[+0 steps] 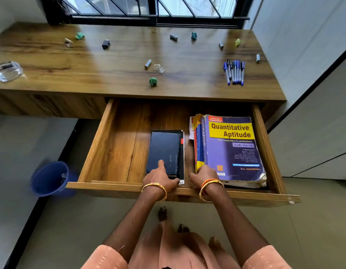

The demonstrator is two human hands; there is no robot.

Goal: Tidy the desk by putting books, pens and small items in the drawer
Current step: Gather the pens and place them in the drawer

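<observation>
The wooden drawer (114, 144) is pulled out under the desk (110, 61). In it lies a dark blue book (164, 148), with my left hand (160, 176) gripping its near end, thumb on the cover. Right of it is a stack topped by a purple "Quantitative Aptitude" book (232, 148). My right hand (203, 174) rests against that stack's near left corner, fingers curled. On the desk lie a bunch of blue pens (234, 71), green clips (153, 81), small grey cylinders (148, 64) and a black item (105, 44).
A clear glass dish (7, 70) sits at the desk's left edge. A blue bin (49, 178) stands on the floor left of the drawer. A window (149, 8) runs behind the desk and white walls close in on the right. My feet show below.
</observation>
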